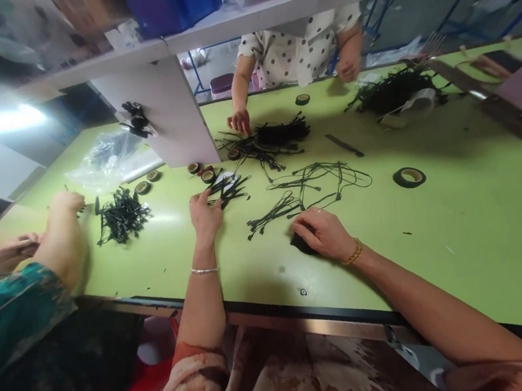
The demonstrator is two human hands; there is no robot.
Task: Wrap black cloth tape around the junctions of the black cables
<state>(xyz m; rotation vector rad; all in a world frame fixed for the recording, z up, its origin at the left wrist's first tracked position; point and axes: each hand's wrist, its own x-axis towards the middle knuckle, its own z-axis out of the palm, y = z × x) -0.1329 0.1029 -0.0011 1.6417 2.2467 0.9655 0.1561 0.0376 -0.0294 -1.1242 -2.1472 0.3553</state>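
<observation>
My left hand (206, 215) lies at the near side of a small pile of black cable pieces (230, 191). Its thumb and fingers are apart and touch the pile's edge; nothing shows gripped between them. My right hand (324, 232) is curled over a dark black object (304, 244), perhaps a roll of tape, resting on the table; the fingers hide most of it. Just beyond that hand, thin black cables with small connectors (275, 214) lie in a loose bunch. Looped black cables (333, 175) spread out farther back.
Rolls of black tape (409, 177) lie on the green table (480, 241). A co-worker's arms (67, 234) are at left beside a black cable pile (124, 216). Opposite, another person's hand (240, 122) touches cables (282, 132). A white panel (173, 114) and overhead shelf (242, 20) stand ahead.
</observation>
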